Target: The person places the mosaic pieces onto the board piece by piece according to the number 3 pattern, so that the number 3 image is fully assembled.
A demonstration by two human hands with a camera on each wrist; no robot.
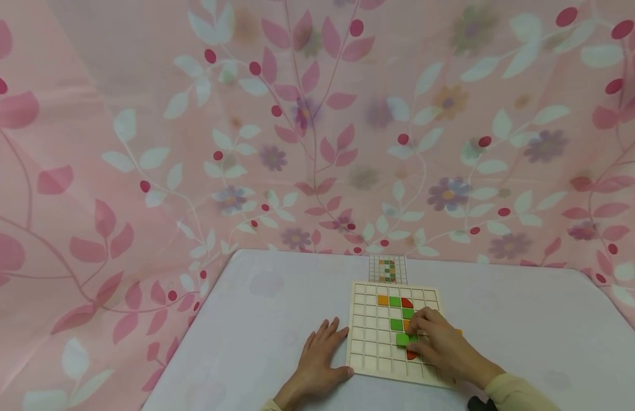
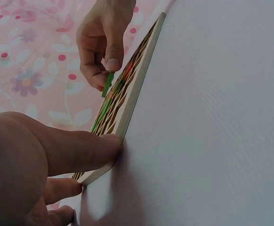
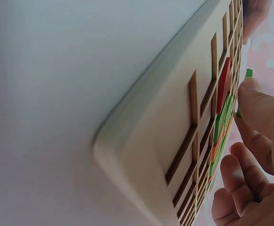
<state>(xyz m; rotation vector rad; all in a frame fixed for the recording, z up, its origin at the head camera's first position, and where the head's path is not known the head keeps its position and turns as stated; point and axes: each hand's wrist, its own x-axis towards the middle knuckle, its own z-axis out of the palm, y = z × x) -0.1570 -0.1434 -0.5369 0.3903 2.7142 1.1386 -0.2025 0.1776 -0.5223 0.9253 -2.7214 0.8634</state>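
Note:
A wooden grid board [image 1: 364, 349] lies on the table, with green, orange and red tiles set in some of its squares. My right hand [image 1: 444, 345] pinches a green tile [image 1: 402, 340] between thumb and finger, close over the board. In the left wrist view that green tile [image 2: 107, 85] is tilted above the grid. My left hand [image 1: 319, 358] is at the board's left edge with its fingers spread. Its thumb [image 2: 92, 150] touches the board's side in the left wrist view. Part of the tile pattern is hidden under my right hand.
A small pattern card [image 1: 372, 271] with a printed coloured grid lies behind the board. Something orange [image 1: 459, 331] shows past my right hand. A dark object [image 1: 480, 404] is at the front edge of view. A flowered cloth [image 1: 307, 142] hangs behind the white-covered table [image 1: 276, 297].

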